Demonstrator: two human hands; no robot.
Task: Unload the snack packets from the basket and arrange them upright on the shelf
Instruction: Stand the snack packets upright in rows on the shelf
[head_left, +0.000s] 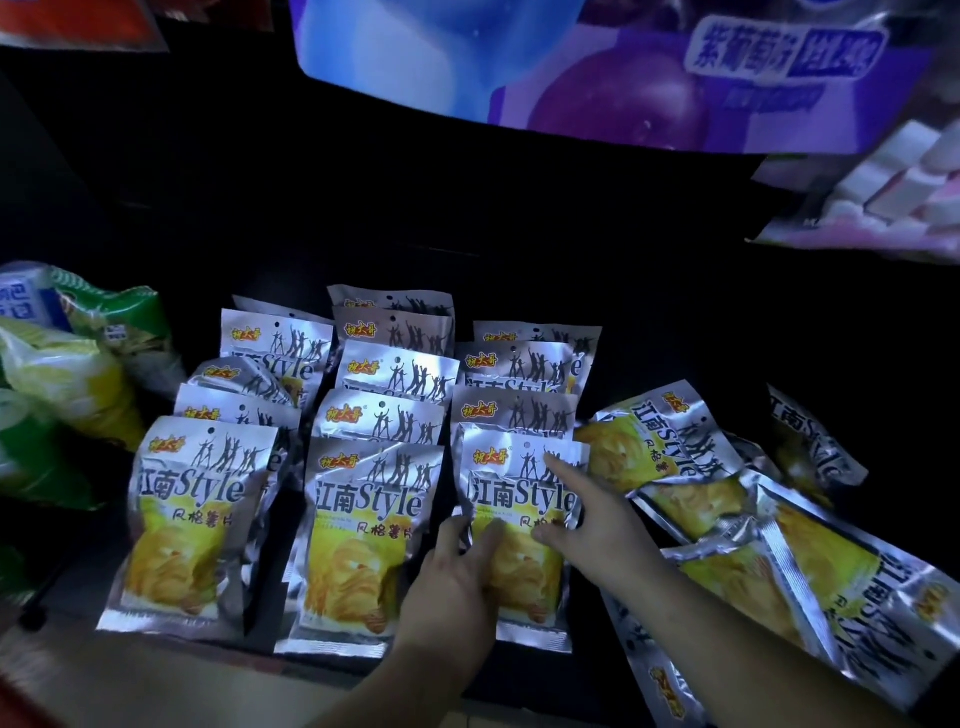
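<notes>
Several silver and yellow snack packets stand upright in three rows on a dark shelf (675, 332). The front packet of the right row (511, 483) is between my hands. My left hand (457, 577) holds its lower left edge, thumb and fingers curled on the foil. My right hand (587, 525) rests on its right side, index finger stretched up to the top edge. More of the same packets (727, 525) lie flat in a loose pile to the right. No basket is in view.
Green and yellow snack bags (67, 374) crowd the shelf's left end. Purple and pink bags (623, 67) hang from above at the top. The back of the shelf is dark. A pale shelf edge (156, 686) runs along the front.
</notes>
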